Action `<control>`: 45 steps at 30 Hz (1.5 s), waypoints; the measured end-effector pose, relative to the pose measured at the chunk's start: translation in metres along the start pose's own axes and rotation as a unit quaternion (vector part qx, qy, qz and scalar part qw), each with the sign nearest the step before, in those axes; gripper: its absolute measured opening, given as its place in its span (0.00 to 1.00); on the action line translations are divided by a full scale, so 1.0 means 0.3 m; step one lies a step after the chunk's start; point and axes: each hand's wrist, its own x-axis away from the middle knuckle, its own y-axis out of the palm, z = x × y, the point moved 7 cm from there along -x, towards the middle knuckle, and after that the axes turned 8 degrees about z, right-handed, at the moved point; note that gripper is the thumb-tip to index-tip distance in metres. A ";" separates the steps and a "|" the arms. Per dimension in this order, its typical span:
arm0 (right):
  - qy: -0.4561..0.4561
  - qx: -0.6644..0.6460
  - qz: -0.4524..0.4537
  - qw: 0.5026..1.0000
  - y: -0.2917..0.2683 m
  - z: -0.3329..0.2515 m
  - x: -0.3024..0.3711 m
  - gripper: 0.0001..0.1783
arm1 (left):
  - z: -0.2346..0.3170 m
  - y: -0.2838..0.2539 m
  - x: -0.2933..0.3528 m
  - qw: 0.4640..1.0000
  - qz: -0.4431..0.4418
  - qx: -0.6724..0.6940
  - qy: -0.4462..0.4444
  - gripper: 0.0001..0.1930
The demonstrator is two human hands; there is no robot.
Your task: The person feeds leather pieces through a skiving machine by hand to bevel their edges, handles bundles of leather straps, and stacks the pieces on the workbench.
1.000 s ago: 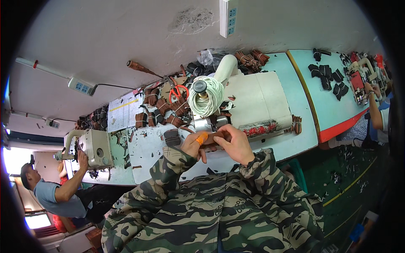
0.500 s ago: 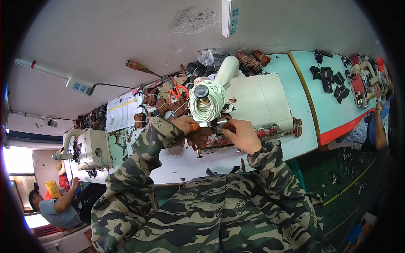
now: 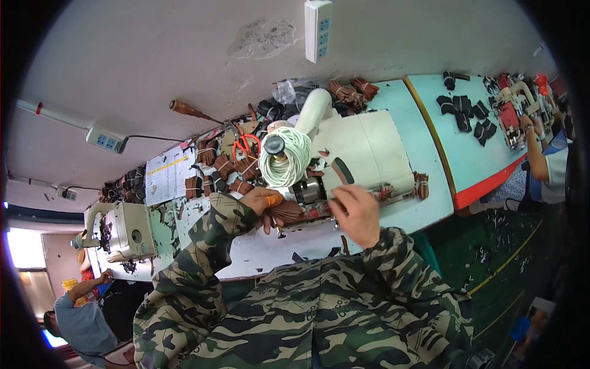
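My left hand (image 3: 261, 203), with an orange band on one finger, is closed on a fanned stack of brown strips (image 3: 286, 213) at the front of a cream-coloured machine (image 3: 369, 144). Right of the stack shows the machine's dark shiny roller (image 3: 310, 190). My right hand (image 3: 358, 215) is at the machine's front edge, its fingers loosely bent and apart, with nothing visible in them. Just beyond its fingertips is a dark strip with a brown edge (image 3: 342, 171), over the machine's top. A coil of pale cord (image 3: 286, 157) hangs round the machine's knobbed post.
Bundles of brown strips (image 3: 207, 152), red-handled scissors (image 3: 246, 147) and a screwdriver (image 3: 184, 109) lie at the back left. Another machine (image 3: 128, 227) stands left, near a seated person (image 3: 86, 323). Black bundles (image 3: 462, 104) and a co-worker's arm (image 3: 536, 150) are at right.
My right hand has drawn back to the right from the roller, uncovering it. A dark strip now shows over the machine's top. My left hand still holds the brown strips.
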 end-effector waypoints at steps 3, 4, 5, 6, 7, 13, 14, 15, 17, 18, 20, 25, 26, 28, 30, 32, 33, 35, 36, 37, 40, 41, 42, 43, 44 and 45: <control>0.373 -0.305 -0.199 0.853 0.158 -0.002 0.136 0.12 | 0.020 0.090 0.015 0.998 -0.038 -0.015 0.044 0.17; 0.374 -0.305 -0.197 0.853 0.171 -0.008 0.143 0.12 | 0.033 0.118 0.028 0.996 -0.052 -0.023 0.075 0.17; 0.443 -0.390 -0.206 0.780 0.208 -0.009 0.177 0.12 | 0.044 0.137 0.046 0.994 -0.065 -0.022 0.081 0.16; 0.503 -0.469 -0.212 0.694 0.236 -0.015 0.207 0.12 | 0.040 0.143 0.055 0.994 -0.066 -0.024 0.080 0.16; 0.498 -0.473 -0.208 0.696 0.239 -0.013 0.205 0.12 | 0.038 0.143 0.069 0.994 -0.071 0.000 0.088 0.16; 0.435 -0.402 -0.316 0.741 0.275 -0.024 0.160 0.14 | 0.025 0.092 0.085 0.996 -0.084 0.012 0.032 0.17; 0.433 -0.403 -0.321 0.740 0.275 -0.021 0.149 0.14 | 0.015 0.071 0.072 0.996 -0.084 -0.028 0.014 0.17; 0.374 -0.348 -0.281 0.812 0.247 0.005 0.110 0.14 | 0.011 0.045 0.045 0.995 -0.044 -0.088 -0.008 0.16; 0.304 -0.259 -0.217 0.891 0.205 0.055 0.049 0.12 | 0.046 -0.003 0.026 0.990 0.027 -0.139 -0.010 0.15; 0.301 -0.260 -0.222 0.890 0.205 0.069 0.036 0.12 | 0.029 -0.033 -0.003 0.987 0.038 -0.154 -0.022 0.15; 0.258 -0.220 -0.215 0.916 0.176 0.061 -0.023 0.12 | 0.034 -0.040 -0.026 0.992 0.035 -0.119 0.000 0.14; 0.092 -0.043 -0.220 0.970 0.180 0.021 -0.100 0.09 | 0.009 -0.002 -0.092 0.997 -0.057 -0.054 0.017 0.16; 0.094 -0.043 -0.220 0.970 0.171 0.031 -0.106 0.09 | 0.009 -0.008 -0.089 0.997 -0.059 -0.022 0.040 0.16; 0.226 -0.153 -0.259 0.926 0.158 0.098 -0.079 0.08 | 0.005 -0.049 -0.067 0.997 0.029 -0.023 0.063 0.16; 0.278 -0.218 -0.285 0.891 0.175 0.116 -0.054 0.07 | 0.020 -0.056 -0.048 0.993 0.093 -0.026 0.070 0.16; 0.087 -0.199 -0.273 0.937 0.165 0.051 -0.077 0.09 | 0.112 0.007 -0.002 0.994 0.070 -0.002 0.082 0.15; 0.084 -0.208 -0.252 0.941 0.177 0.038 -0.075 0.09 | 0.131 0.030 0.016 0.995 0.038 -0.073 0.061 0.15; 0.110 -0.180 -0.235 0.949 0.182 0.036 -0.079 0.09 | 0.104 0.028 0.009 0.991 -0.023 -0.130 0.014 0.14; 0.136 -0.153 -0.219 0.954 0.178 0.046 -0.083 0.09 | 0.072 0.007 -0.012 0.991 -0.024 -0.131 0.015 0.14; 0.137 -0.152 -0.219 0.954 0.168 0.050 -0.083 0.09 | 0.037 -0.025 -0.039 0.995 0.009 -0.096 0.029 0.14; 0.243 -0.187 -0.272 0.912 0.164 0.098 -0.064 0.09 | 0.013 -0.036 -0.055 0.994 0.081 -0.043 0.057 0.14; 0.201 -0.200 -0.290 0.914 0.169 0.078 -0.070 0.10 | 0.035 0.001 -0.051 0.995 0.061 -0.021 0.070 0.14; 0.158 -0.213 -0.307 0.914 0.175 0.057 -0.072 0.11 | 0.050 0.024 -0.044 0.996 0.041 0.001 0.082 0.14; 0.098 -0.188 -0.286 0.935 0.183 0.039 -0.075 0.12 | 0.057 0.049 -0.052 0.997 0.003 -0.026 0.069 0.14; 0.100 -0.184 -0.283 0.936 0.188 0.039 -0.068 0.12 | 0.071 0.045 -0.050 0.997 -0.001 -0.028 0.071 0.14; 0.117 -0.161 -0.240 0.950 0.175 0.051 -0.073 0.12 | 0.075 0.032 -0.038 0.997 -0.010 -0.062 0.053 0.14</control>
